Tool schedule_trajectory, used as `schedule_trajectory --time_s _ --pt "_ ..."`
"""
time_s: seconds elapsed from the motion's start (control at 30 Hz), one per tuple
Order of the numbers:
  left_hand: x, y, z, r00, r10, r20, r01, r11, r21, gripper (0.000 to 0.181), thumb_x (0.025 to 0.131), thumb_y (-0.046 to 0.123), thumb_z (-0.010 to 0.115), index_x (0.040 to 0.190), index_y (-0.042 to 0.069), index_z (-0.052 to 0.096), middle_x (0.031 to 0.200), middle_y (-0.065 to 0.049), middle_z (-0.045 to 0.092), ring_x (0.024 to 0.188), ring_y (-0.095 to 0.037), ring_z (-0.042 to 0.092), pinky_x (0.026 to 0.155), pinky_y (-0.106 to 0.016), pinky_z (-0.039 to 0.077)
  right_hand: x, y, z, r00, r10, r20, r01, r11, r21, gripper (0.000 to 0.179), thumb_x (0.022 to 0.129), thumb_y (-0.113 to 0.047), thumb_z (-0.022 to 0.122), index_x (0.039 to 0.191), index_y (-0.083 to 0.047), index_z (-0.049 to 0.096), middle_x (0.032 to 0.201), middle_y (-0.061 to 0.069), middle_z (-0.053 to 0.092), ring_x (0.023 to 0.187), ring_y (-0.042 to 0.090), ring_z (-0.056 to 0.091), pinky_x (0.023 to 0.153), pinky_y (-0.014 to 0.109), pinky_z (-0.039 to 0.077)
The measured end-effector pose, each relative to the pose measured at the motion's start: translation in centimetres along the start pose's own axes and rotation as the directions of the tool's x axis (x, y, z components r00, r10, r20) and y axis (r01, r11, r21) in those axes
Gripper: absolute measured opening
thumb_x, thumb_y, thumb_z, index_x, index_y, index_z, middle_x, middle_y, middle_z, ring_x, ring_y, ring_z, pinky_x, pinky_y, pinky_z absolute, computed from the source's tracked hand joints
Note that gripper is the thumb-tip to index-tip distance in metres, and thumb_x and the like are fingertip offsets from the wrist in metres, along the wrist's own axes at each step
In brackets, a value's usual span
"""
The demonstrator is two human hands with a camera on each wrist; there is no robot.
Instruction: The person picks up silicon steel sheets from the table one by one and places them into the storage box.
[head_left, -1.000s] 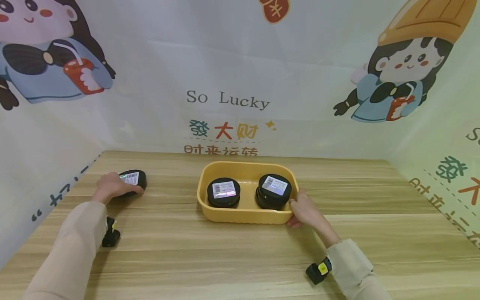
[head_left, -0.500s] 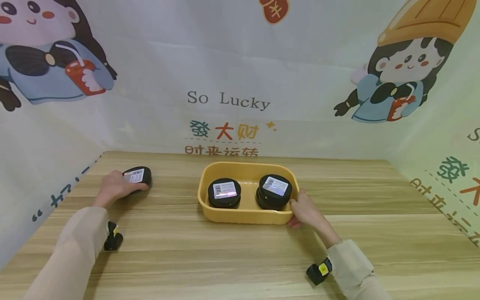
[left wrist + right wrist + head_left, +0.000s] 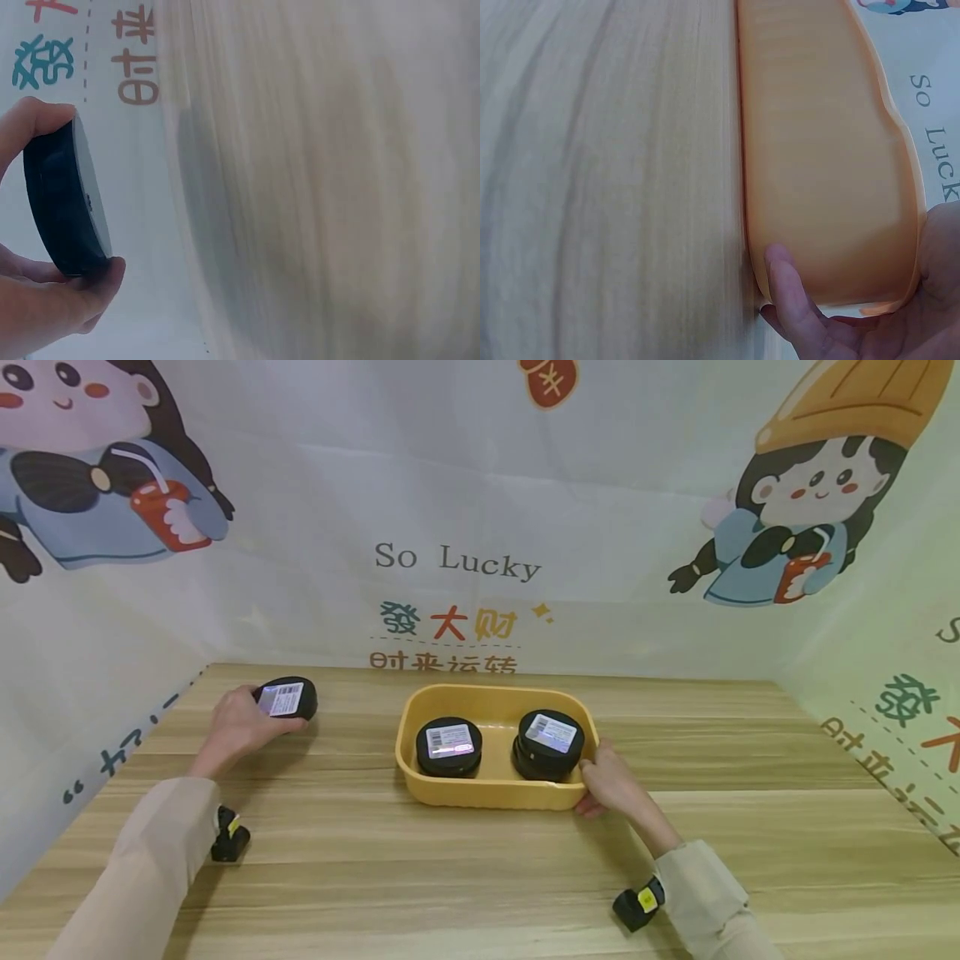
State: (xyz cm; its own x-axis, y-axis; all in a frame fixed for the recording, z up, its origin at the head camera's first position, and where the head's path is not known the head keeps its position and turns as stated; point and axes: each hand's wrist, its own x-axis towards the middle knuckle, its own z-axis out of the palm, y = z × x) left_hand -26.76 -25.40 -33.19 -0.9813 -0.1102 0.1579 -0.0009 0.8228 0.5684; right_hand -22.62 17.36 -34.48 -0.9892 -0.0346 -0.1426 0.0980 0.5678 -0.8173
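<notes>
My left hand grips a flat, round black container with a white barcode label, thumb on one side of its rim and fingers on the other. In the left wrist view the container hangs on edge above the tabletop, its shadow falling on the wood. With my right hand I hold the right end of a yellow plastic bin; in the right wrist view its wall stands on the table. Inside the bin, labelled black containers lie at the left and, apparently stacked, at the right.
The light wood tabletop runs up to a printed cloth backdrop at the back, with cloth at both sides too. Small black devices with yellow marks are worn on the left wrist and the right wrist.
My left hand has moved right and a little away from me, raising the black container off the table. The right hand and the yellow bin have stayed in place.
</notes>
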Motion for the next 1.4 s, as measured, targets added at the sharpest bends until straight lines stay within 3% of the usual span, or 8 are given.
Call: schedule_trajectory --time_s 0.23,0.9,1.4 --pt "-0.5 1.2 0.0 1.000 0.014 -0.019 -0.015 0.999 -0.052 0.095 0.068 0.028 0.072 0.128 -0.021 0.019 0.118 -0.042 0.034 0.106 -0.051 0.036 0.090 -0.059 0.033 -0.1 -0.1 0.0 1.000 0.000 -0.001 0.000 1.000 -0.003 0.034 0.088 -0.004 0.029 0.115 0.014 0.021 0.069 0.025 0.053 0.042 0.018 0.055 0.041 0.032 0.050" --pt "-2.1 4.7 0.7 0.989 0.146 0.000 -0.145 0.983 -0.109 0.087 0.063 0.031 0.076 0.125 -0.015 0.034 0.118 -0.034 0.043 0.106 -0.044 0.043 0.090 -0.053 0.036 -0.1 -0.1 0.0 1.000 0.015 -0.001 -0.015 1.000 -0.011 0.033 0.088 -0.005 0.029 0.115 0.014 0.022 0.074 0.026 0.052 0.042 0.017 0.055 0.042 0.032 0.050" --pt "-2.6 7.7 2.0 0.978 0.208 0.021 -0.203 0.969 -0.142 0.086 0.061 0.031 0.079 0.124 -0.011 0.038 0.120 -0.031 0.044 0.109 -0.041 0.043 0.093 -0.051 0.036 -0.2 -0.2 -0.1 1.000 0.014 0.001 -0.014 1.000 -0.020 0.034 0.088 -0.005 0.030 0.115 0.014 0.023 0.072 0.025 0.052 0.042 0.017 0.055 0.041 0.032 0.050"
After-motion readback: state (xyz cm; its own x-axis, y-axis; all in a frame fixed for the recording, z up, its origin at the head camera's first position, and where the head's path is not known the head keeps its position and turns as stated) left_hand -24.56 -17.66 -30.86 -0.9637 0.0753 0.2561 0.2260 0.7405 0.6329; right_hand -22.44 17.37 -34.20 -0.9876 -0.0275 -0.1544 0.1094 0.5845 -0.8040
